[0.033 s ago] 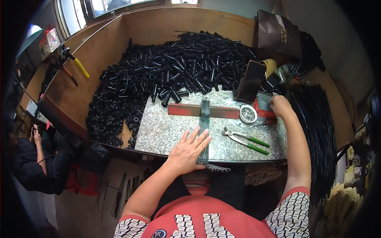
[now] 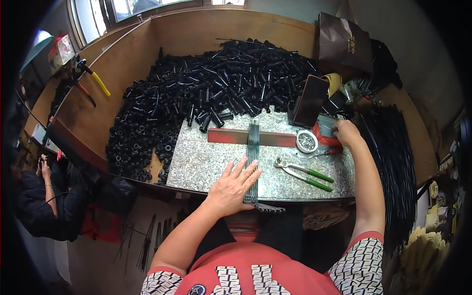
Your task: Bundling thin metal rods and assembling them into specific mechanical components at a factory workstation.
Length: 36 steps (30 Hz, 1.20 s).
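Observation:
My left hand [image 2: 231, 187] lies with spread fingers on a row of thin dark rods [image 2: 253, 147]. The rods lie side by side across a red-and-dark flat bar [image 2: 226, 135], and their curved near ends stick out past the table's front edge. At the right, my right hand [image 2: 347, 132] is at a small red box [image 2: 325, 133] holding thin pale pieces. Its fingers are curled in, and whatever is between them is hidden. Beside the box stands a white round dish [image 2: 307, 141] of small shiny bits. Green-handled pincers [image 2: 305, 174] rest nearer to me.
Black tubular parts [image 2: 211, 78] are heaped across the back and left. A phone [image 2: 310, 101] leans upright behind the dish, and a screwdriver [image 2: 327, 152] lies in front of the box. Long black rods [image 2: 391, 162] hang over the right edge. Another person [image 2: 49, 196] sits far left.

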### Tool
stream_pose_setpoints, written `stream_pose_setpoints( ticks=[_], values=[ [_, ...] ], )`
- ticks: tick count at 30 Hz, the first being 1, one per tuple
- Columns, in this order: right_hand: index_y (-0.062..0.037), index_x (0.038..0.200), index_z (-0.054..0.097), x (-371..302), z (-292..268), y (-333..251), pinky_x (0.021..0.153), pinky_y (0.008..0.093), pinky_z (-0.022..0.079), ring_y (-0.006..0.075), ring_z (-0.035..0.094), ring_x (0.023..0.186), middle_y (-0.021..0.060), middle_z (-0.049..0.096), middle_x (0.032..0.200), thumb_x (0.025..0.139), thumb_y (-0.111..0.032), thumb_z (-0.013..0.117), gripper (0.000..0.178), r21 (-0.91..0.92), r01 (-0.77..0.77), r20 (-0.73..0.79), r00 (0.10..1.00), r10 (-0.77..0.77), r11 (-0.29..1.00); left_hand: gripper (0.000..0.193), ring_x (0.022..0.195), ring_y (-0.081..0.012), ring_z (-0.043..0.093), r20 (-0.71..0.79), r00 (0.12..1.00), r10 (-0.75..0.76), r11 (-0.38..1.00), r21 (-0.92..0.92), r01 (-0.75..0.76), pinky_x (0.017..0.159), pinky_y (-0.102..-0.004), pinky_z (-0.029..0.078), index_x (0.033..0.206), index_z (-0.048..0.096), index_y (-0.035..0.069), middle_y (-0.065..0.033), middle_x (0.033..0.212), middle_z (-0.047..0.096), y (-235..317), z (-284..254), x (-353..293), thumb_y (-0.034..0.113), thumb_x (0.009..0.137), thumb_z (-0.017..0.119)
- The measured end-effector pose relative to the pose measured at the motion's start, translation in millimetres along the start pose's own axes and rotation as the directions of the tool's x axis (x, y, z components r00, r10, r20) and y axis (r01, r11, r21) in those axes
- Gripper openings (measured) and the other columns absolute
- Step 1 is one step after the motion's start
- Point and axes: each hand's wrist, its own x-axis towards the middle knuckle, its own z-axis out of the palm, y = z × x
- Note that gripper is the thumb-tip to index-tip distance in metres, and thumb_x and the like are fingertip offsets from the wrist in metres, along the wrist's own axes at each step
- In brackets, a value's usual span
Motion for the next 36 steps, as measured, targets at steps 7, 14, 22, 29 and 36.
stream_pose_setpoints(
  ticks=[7,14,22,29,36],
  values=[
    [-0.0017,0.078,0.066,-8,-2,-3,0.077,0.0427,0.052,0.0359,0.065,0.087,0.0202,0.066,0.088,0.072,-0.008,0.071,0.01,-0.009,-0.006,-0.106,0.994,0.005,1.0,0.083,0.139,-0.0354,0.029,-0.016,1.0,0.018,1.0,0.017,-0.018,0.112,-0.0502,0.024,0.143,0.037,0.008,-0.0132,0.149,0.035,-1,2,-1,0.053,0.078,0.063],
    [-0.0026,0.083,0.058,-16,-10,-9,0.073,0.0462,0.05,0.0388,0.062,0.085,0.0181,0.063,0.09,0.075,-0.008,0.069,0.014,-0.021,0.08,-0.27,0.959,-0.083,0.997,0.084,0.138,-0.0357,0.03,-0.012,1.0,0.029,0.999,0.041,-0.029,0.112,-0.0503,0.024,0.143,0.037,0.008,-0.013,0.149,0.035,0,1,1,0.053,0.077,0.064],
    [-0.0063,0.101,0.063,0,6,-125,0.084,0.0389,0.049,0.0295,0.058,0.097,0.0121,0.058,0.095,0.077,0.0,0.056,0.025,0.164,0.507,-0.371,0.826,-0.424,0.846,0.102,0.14,-0.0339,0.027,-0.011,1.0,0.0,1.0,-0.024,-0.001,0.113,-0.0498,0.025,0.145,0.033,0.011,-0.0112,0.151,0.031,0,3,-1,0.048,0.062,0.081],
    [-0.0078,0.104,0.065,9,30,-162,0.08,0.0371,0.05,0.0266,0.059,0.094,0.0095,0.058,0.091,0.08,-0.004,0.053,0.026,0.131,0.529,-0.371,0.811,-0.453,0.839,0.106,0.141,-0.0342,0.025,0.005,1.0,0.004,1.0,-0.022,-0.004,0.113,-0.0492,0.024,0.145,0.033,0.011,-0.0113,0.152,0.029,3,0,1,0.041,0.057,0.085],
    [-0.0077,0.101,0.065,12,35,-163,0.08,0.0373,0.05,0.0268,0.059,0.093,0.0098,0.058,0.091,0.079,-0.005,0.056,0.024,0.104,0.503,-0.39,0.814,-0.43,0.858,0.106,0.141,-0.0346,0.025,0.029,1.0,0.0,1.0,-0.023,0.001,0.113,-0.0492,0.024,0.145,0.032,0.011,-0.0117,0.152,0.029,2,-2,0,0.035,0.057,0.085]
  ],
)
